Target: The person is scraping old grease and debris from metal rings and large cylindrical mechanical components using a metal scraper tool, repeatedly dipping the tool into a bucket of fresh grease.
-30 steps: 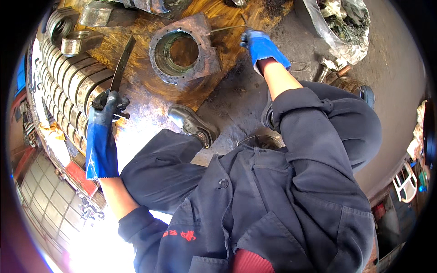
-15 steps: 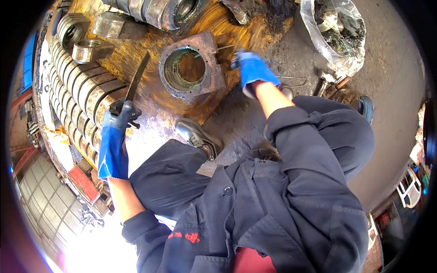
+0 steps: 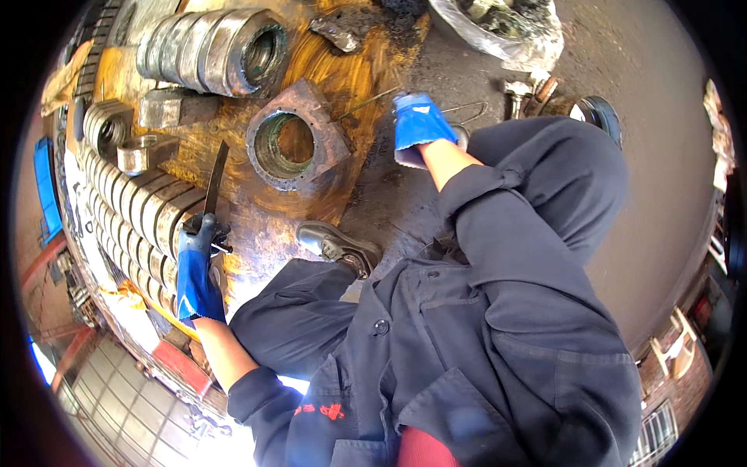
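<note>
My left hand (image 3: 199, 253), in a blue rubber glove, is closed around a long, flat, dark blade (image 3: 217, 177) that points up and away; whether it is a knife or a file I cannot tell. In a matching glove, my right hand (image 3: 420, 127) is closed at the end of a thin metal rod (image 3: 369, 101). The rod's other end reaches to the side of a rusty, square-sided metal housing (image 3: 331, 128). This housing has a wide round bore and a rim of small holes, and it lies between my hands on the oily, yellow-brown work surface.
Rows of ring-shaped metal blocks (image 3: 148, 206) stand along the left. At the far left lie more thick threaded rings (image 3: 206, 50). A plastic-lined container (image 3: 513, 47) of dark waste stands at the far right, near a bolt-like metal part (image 3: 515, 97). My shoe (image 3: 334, 243) is close to the housing.
The view has shifted, so the housing and rings sit differently in the picture. My right hand has come a little nearer my body, with more of the rod showing. The left still grips the blade.
</note>
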A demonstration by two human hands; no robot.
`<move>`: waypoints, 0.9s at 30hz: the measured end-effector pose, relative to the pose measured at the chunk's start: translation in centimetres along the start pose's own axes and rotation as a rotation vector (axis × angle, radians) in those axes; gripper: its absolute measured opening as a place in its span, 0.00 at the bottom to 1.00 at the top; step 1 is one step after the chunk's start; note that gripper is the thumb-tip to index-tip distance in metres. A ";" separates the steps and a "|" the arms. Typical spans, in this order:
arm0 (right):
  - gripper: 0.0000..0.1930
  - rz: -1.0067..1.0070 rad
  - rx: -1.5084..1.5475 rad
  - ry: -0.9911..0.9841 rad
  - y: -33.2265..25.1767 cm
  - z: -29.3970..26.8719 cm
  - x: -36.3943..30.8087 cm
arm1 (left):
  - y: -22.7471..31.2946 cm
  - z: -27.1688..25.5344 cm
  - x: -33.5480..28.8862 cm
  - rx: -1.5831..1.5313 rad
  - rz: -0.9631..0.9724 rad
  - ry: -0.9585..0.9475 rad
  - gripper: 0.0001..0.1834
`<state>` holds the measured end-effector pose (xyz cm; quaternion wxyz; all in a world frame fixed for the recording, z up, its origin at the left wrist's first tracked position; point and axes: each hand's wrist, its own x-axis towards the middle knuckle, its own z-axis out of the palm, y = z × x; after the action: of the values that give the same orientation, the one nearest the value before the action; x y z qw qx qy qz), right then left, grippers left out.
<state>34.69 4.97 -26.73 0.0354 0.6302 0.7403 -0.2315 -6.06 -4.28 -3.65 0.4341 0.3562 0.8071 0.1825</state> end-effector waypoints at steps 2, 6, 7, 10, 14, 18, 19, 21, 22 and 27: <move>0.11 0.010 0.017 0.033 -0.4 0.7 -0.4 | 0.0 -0.5 -0.3 0.031 0.003 0.005 0.14; 0.12 0.038 0.098 0.028 -0.7 2.4 -1.9 | 0.5 -0.3 -0.5 0.037 -0.033 0.031 0.14; 0.12 0.048 0.105 0.028 -0.6 2.8 -2.1 | 0.7 -0.2 -0.6 0.023 -0.018 0.030 0.14; 0.11 -0.055 0.038 0.024 -1.4 3.2 -3.0 | 0.2 -0.1 -0.4 0.052 -0.044 0.072 0.15; 0.10 -0.021 0.062 0.126 -0.6 5.3 -2.4 | 0.8 -0.4 -0.8 0.114 -0.017 0.057 0.14; 0.09 0.058 0.412 0.099 -0.5 5.0 -2.9 | 1.2 0.5 -1.4 0.048 0.022 0.041 0.13; 0.09 0.086 0.543 0.091 -0.4 5.5 -2.7 | 0.4 0.0 -0.3 0.070 -0.003 0.030 0.13; 0.09 0.042 0.378 0.138 -1.0 5.3 -2.7 | -1.7 -1.6 1.4 0.109 -0.059 0.030 0.13; 0.09 0.019 0.297 0.162 -1.5 5.2 -2.6 | -3.0 -2.5 2.3 0.115 -0.060 0.017 0.13; 0.17 0.298 1.247 -0.248 -6.3 5.0 -1.1 | -1.7 -1.3 2.1 0.087 -0.078 0.031 0.13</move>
<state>27.69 1.37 -28.93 -0.2196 0.5971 0.3621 -0.6812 -8.57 -3.87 -5.12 0.4121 0.3404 0.8342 0.1357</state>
